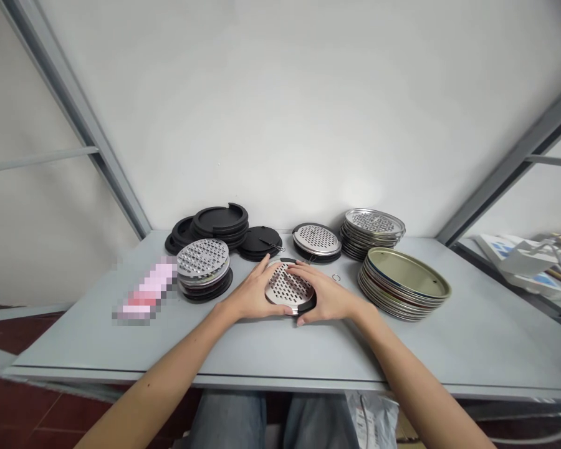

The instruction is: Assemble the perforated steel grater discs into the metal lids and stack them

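A round metal grater disc with a black rim piece [287,288] lies in the middle of the grey table, between my two hands. My left hand [257,292] is curved around its left edge, thumb at the near side. Around its right edge curves my right hand [325,293], with fingertips on the top of the disc and the thumb near the front. Just behind, a similar disc in a black holder [316,240] rests on the table. A small metal ring [336,277] lies to the right of my right hand.
Stacked grater discs [202,258] and black rings [220,221] stand at the left, black discs [260,242] at the back. On the right are metal grater discs [375,223] and gold-topped plates [409,272]. A blurred pink item [149,290] lies far left.
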The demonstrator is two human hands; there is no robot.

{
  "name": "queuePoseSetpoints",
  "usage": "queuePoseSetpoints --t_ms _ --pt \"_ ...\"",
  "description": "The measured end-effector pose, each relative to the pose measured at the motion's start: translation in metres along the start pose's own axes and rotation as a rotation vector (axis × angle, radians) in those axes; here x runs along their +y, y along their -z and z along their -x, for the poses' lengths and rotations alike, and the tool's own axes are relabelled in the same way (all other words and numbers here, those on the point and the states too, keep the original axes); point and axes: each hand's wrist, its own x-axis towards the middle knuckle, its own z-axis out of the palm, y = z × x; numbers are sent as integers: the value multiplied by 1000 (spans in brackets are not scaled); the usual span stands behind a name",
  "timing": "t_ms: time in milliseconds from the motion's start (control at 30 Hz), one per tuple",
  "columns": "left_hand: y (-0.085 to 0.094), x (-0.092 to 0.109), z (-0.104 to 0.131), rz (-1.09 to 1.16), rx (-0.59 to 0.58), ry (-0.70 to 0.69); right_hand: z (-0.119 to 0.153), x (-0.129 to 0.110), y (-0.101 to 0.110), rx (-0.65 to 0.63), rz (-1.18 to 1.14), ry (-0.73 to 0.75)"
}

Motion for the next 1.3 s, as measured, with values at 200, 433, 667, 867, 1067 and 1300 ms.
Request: queuePoseSetpoints --t_ms 200,433,667,867,1067,1300 --pt "-4 -5 -1 -26 -26 -1 1 7 -7 -9 13 -17" --pt "-5 -6 -1 -31 -46 7 1 16 -12 -23 45 -117" --pt "-4 -9 -2 -17 10 -5 1 10 -10 24 9 -51" --pt "-1 -3 -4 51 98 -51 2 2 2 69 -47 -56" --pt "7 9 -6 106 201 -76 4 -2 11 145 -119 -35" --pt "8 10 -6 131 240 -57 5 -3 15 159 -124 -19"
